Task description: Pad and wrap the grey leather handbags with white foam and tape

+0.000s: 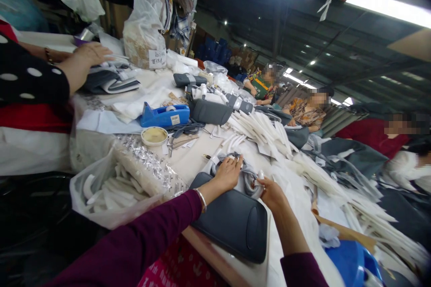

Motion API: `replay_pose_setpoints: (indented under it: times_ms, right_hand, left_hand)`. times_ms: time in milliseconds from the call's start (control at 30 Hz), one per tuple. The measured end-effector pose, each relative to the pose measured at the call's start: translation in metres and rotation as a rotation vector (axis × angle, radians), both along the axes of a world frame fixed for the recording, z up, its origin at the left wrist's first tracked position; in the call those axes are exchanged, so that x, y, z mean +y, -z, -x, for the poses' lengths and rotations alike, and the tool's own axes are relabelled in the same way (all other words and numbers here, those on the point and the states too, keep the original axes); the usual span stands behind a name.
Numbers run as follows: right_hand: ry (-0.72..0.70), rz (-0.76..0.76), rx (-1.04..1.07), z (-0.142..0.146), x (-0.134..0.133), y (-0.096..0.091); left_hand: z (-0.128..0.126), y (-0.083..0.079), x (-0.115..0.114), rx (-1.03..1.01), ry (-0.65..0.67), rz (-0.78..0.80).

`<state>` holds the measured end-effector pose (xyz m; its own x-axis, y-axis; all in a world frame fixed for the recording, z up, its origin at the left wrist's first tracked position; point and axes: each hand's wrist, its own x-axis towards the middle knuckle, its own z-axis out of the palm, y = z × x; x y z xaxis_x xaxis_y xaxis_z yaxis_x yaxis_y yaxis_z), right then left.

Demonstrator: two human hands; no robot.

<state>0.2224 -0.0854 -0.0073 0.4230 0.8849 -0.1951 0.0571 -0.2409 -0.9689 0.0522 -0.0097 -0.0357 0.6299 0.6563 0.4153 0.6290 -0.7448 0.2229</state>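
A dark grey handbag (232, 224) lies flat at the table's near edge, a curved seam on its right part. Just beyond its top edge is a coiled grey strap (249, 179), partly covered in clear or pale wrapping. My left hand (229, 172) reaches over the bag, its fingers closed over the left part of the coil. At the right end of the coil my right hand (272, 192) pinches the strap between thumb and fingers, near a small white wrapped piece (260, 174). The undersides of both grips are hidden.
Left of the bag are a blue tape dispenser (164, 115), a round tub (154, 136) and a plastic bag of white strips (114, 190). White strips (262, 132) pile up beyond. A co-worker's hand (89, 54) is at far left; a blue container (352, 262) stands right.
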Motion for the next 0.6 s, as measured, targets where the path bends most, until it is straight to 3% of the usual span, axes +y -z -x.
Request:
replay_pose_setpoints:
  times_ms: [100, 200, 267, 467, 600]
  right_hand:
    - [0.023, -0.042, -0.267, -0.007, 0.015, -0.013]
    - [-0.13, -0.086, -0.815, -0.003, 0.046, -0.027]
    - [-0.229, -0.037, -1.044, 0.005, 0.069, -0.032]
    - [-0.351, 0.087, -1.325, 0.043, 0.111, -0.041]
    - [-0.437, 0.08, -1.382, 0.09, 0.14, -0.057]
  left_hand:
    - [0.0, 0.0, 0.0, -0.003, 0.0, 0.022]
    - [0.001, 0.0, 0.0, -0.012, 0.001, 0.03]
    - [0.001, -0.001, 0.001, -0.01, 0.0, 0.029]
    - [0.0, 0.001, 0.004, 0.023, 0.049, -0.002]
    - [-0.003, 0.009, 0.005, 0.053, 0.038, -0.047]
